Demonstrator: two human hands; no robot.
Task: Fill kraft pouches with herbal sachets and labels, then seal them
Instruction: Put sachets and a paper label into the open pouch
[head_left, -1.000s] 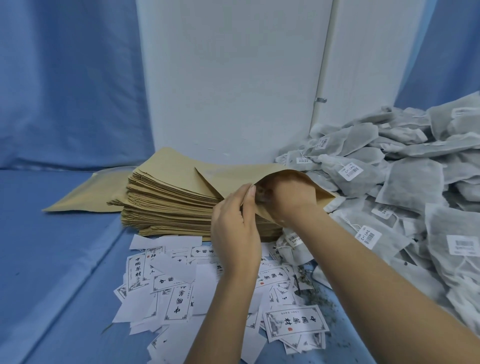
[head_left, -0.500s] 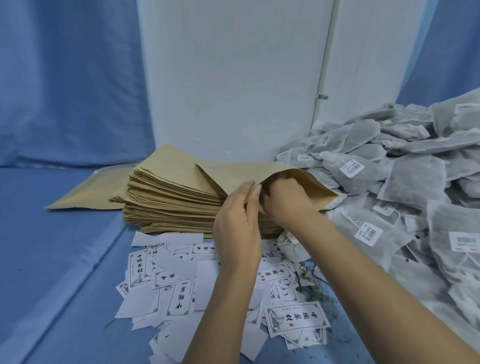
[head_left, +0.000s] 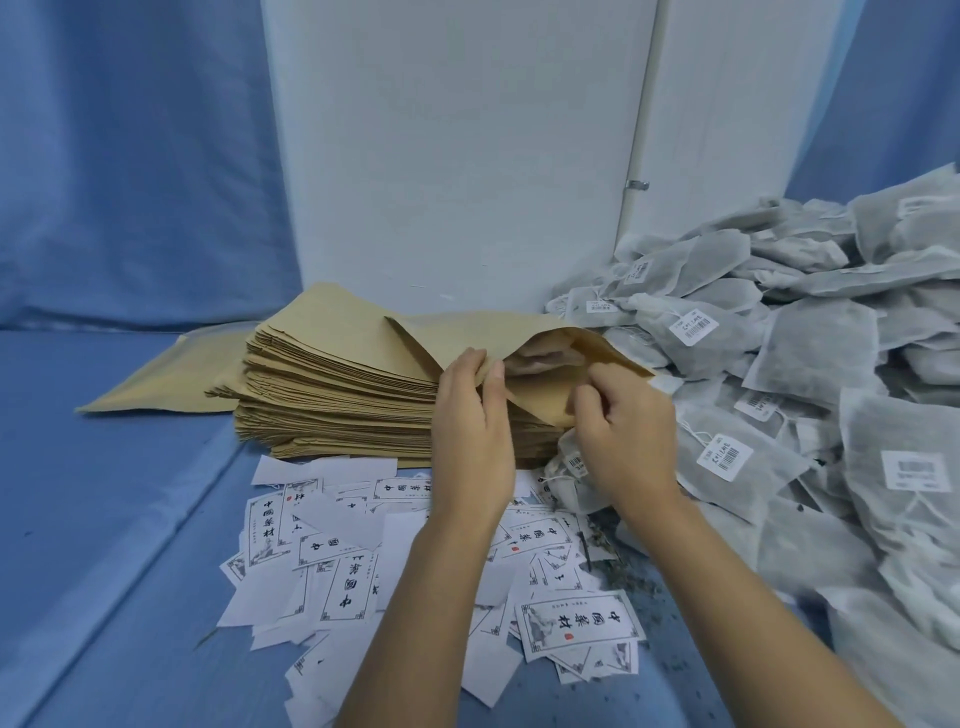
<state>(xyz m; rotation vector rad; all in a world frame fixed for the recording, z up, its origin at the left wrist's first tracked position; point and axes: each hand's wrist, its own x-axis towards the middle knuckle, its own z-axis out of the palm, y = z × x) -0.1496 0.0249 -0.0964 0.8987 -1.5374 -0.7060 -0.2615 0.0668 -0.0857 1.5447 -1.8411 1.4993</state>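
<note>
On top of the kraft stack (head_left: 337, 405), mouth turned toward the person, the top pouch (head_left: 467, 332) lies gaping w/ its upper wall arched up. Left hand (head_left: 472, 431) pinches the near lip btwn thumb & fingers and lifts it, prob. to keep the mouth wide for loading. A pale shape (head_left: 540, 358) shows inside; likely a sachet, can't be sure. Right hand (head_left: 623, 436) sits just outside the mouth, fingers curled inward; whether they grip anything I can't tell. A tagged sachet (head_left: 569, 478) lies right under it, by the stack's front.

Supplies sit w/in easy reach. The sachet heap (head_left: 810, 358) is banked to the right and printed labels (head_left: 579, 621) are scattered in front on the blue cloth (head_left: 104, 493), so each hand has a short trip. One flat pouch (head_left: 156, 374) lies left of the stack, partly under it. White panel (head_left: 457, 156) stands behind. My read: filling stage, sealing not yet done.
</note>
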